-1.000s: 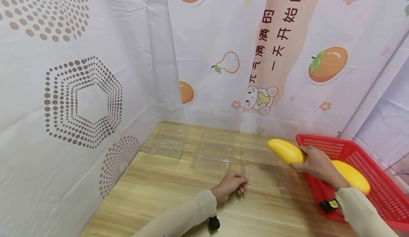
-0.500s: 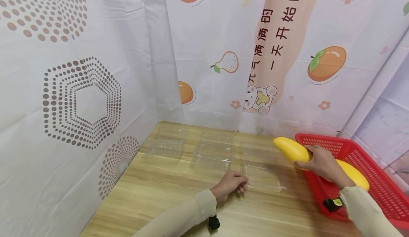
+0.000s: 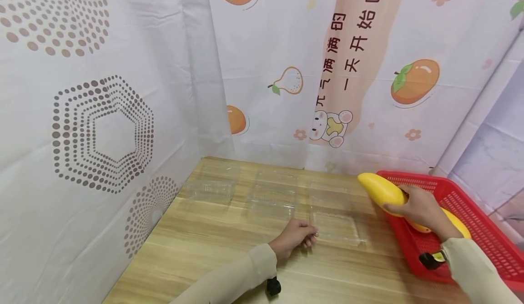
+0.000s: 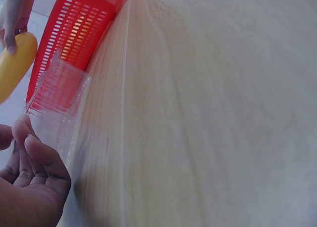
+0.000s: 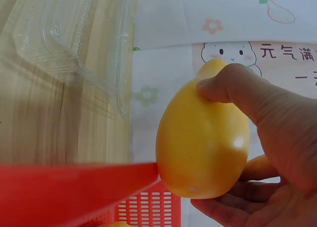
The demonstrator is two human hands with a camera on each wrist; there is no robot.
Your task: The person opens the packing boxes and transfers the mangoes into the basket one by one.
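My right hand (image 3: 421,208) grips a yellow mango (image 3: 380,190) above the left rim of the red basket (image 3: 409,249). In the right wrist view the thumb lies over the mango (image 5: 200,138), with the other fingers behind and under it. My left hand (image 3: 294,238) pinches the near left corner of an open clear plastic box (image 3: 335,224). Seen from the left wrist, the fingers of the left hand (image 4: 37,177) are curled at the edge of that clear box (image 4: 59,88). More yellow fruit (image 3: 456,222) lies inside the basket, partly hidden by my right arm.
Two more open clear plastic boxes stand on the wooden table (image 3: 196,254): a middle box (image 3: 272,199) and a left box (image 3: 210,188). A printed curtain (image 3: 262,44) closes off the back, and a white dotted curtain (image 3: 123,135) the left side.
My right hand has moved right, away from the clear box and toward the basket, still holding the mango. The left hand stays at the box corner. The head view has shifted slightly.
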